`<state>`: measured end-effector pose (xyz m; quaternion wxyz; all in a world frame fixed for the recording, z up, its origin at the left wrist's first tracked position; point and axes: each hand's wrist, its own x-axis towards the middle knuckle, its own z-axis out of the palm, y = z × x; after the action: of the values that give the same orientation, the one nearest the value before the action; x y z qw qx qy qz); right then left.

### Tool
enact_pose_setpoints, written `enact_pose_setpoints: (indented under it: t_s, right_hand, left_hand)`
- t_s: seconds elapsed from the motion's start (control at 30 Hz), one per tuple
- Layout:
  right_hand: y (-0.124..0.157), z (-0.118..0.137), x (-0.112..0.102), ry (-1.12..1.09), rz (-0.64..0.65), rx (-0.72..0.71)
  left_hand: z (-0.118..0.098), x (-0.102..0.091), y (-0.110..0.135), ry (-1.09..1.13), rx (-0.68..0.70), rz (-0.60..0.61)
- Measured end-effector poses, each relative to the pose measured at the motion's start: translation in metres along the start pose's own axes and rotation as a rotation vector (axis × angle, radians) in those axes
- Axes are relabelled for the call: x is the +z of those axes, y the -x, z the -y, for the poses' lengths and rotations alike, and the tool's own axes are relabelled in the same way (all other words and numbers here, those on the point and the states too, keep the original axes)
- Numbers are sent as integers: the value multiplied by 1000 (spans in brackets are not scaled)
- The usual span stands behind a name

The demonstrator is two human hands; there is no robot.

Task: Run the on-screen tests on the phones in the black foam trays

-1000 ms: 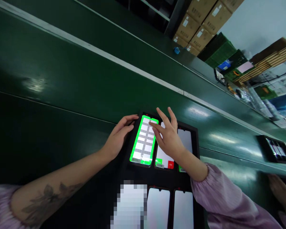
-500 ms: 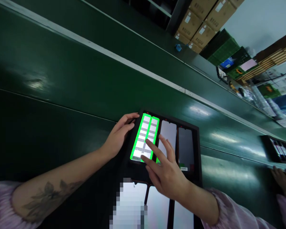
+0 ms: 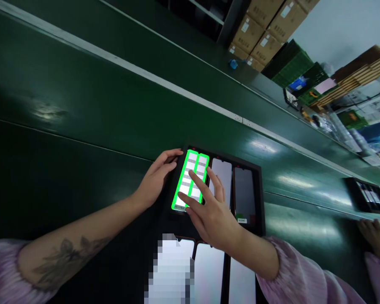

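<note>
A black tray (image 3: 262,198) holds several smartphones in slots. The upper-left phone (image 3: 192,165) is lit, showing bright green lines around white and grey blocks. Over that screen, my right hand (image 3: 215,217) has its fingers spread, with fingertips at or just above the glass; contact is hard to judge. Beside it sits a phone with a pale grey screen (image 3: 222,169), then a darker phone (image 3: 245,192) with a small label. Below are more pale-screened phones (image 3: 209,270), one partly pixelated. My left hand (image 3: 155,179) grips the tray's left edge between thumb and fingers.
The tray lies on a dark green work surface (image 3: 98,105) crossed by a pale strip. At right, another person's hand (image 3: 375,236) is near a second black tray (image 3: 369,195). Cardboard boxes (image 3: 253,33) and green crates (image 3: 293,63) stand at the back.
My right hand has shifted left and slightly up over the lit phone. Green lines remain on the screen. My left hand keeps its place on the tray edge. The view has shifted slightly.
</note>
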<state>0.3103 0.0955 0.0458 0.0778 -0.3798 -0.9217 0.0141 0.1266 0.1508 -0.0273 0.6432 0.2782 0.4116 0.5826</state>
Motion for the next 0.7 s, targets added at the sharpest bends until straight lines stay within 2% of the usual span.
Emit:
enact_pose_setpoints:
  t_s: [0.17,0.5,0.7]
  right_hand:
    - [0,-2,2,18,3,-19]
    - [36,-17,-13,34,-50,40]
    - [30,-23,-13,33,-62,63]
  left_hand:
    - [-1,-1,0,-16,-5,14]
    - [1,-1,0,-27,-5,35]
    - [2,-1,0,-35,30,29]
